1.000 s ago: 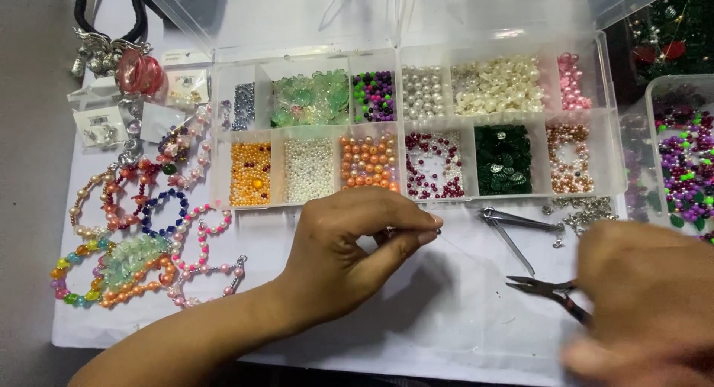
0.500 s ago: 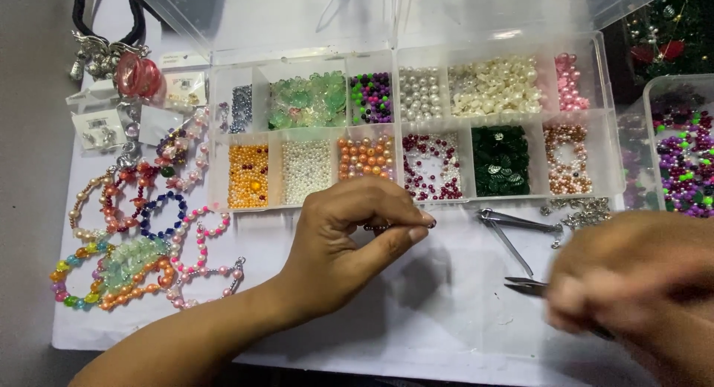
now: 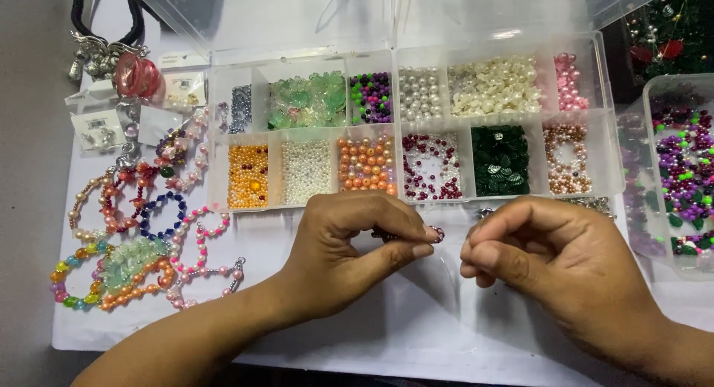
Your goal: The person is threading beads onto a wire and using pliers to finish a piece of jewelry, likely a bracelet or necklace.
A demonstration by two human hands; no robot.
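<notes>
A second ago the right hand (image 3: 565,272) was low at the near right edge, blurred, beside a pair of small pliers lying on the white sheet. It has since come up and inward, and its fingertips now sit just beside those of the left hand (image 3: 349,253); the pliers are hidden from view. The left hand has hardly moved: it stays in front of the bead organiser box (image 3: 416,127), just below the orange and dark red compartments.

The left hand lies palm down, wrist angled in from the near left, with thumb and forefinger pressed together on a short strand of dark red beads (image 3: 435,234) that pokes out toward the right hand. The right hand is curled into a loose fist, knuckles up, with thumb and forefinger closed together at the tips; whether they pinch a thread or a bead cannot be told.

To the left of the left hand a cluster of finished bead bracelets (image 3: 141,242) lies on the white sheet (image 3: 416,335) covering the tabletop. Beyond the right hand stands a second clear tray of purple and green beads (image 3: 688,171).
</notes>
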